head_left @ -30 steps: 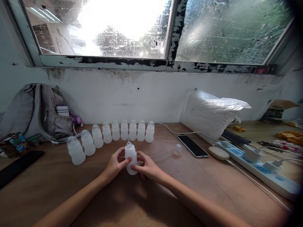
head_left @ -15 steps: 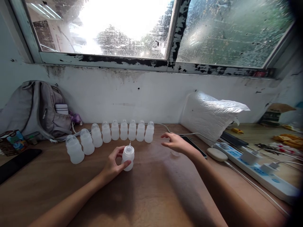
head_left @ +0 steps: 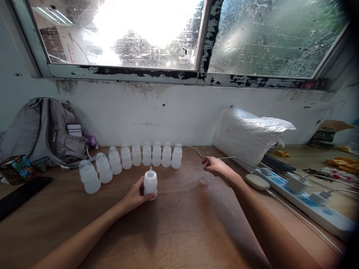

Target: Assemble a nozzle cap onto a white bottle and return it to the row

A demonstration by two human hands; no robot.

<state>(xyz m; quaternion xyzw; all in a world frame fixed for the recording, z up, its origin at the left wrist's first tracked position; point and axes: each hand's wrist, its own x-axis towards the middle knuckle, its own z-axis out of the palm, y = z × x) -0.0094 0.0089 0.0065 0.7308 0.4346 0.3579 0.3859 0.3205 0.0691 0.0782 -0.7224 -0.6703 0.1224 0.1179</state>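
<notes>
My left hand (head_left: 137, 195) is wrapped round a small frosted baby bottle (head_left: 150, 188), thumb across its front. The bottle stands upright, with a clear nipple on its white collar and no cover over it. To the right, my right hand (head_left: 213, 166) has its fingers bent down in a pinch at the top of a clear domed bottle cap (head_left: 203, 181). The cap's round rim shows below the fingertips, at the table surface. Behind the left hand, several capped baby bottles (head_left: 146, 154) stand in a curved row.
A grey backpack (head_left: 39, 130) and a black phone (head_left: 24, 194) are at left. At right are a silvery padded mailer (head_left: 244, 134), a round beige puck (head_left: 257, 182) and a power strip (head_left: 305, 205) with chargers. A cable (head_left: 196, 148) runs along the wall.
My right hand has lowered and its fingers have closed in at the clear cap, which shows slightly farther left. The held bottle has shifted a little left and away from me.
</notes>
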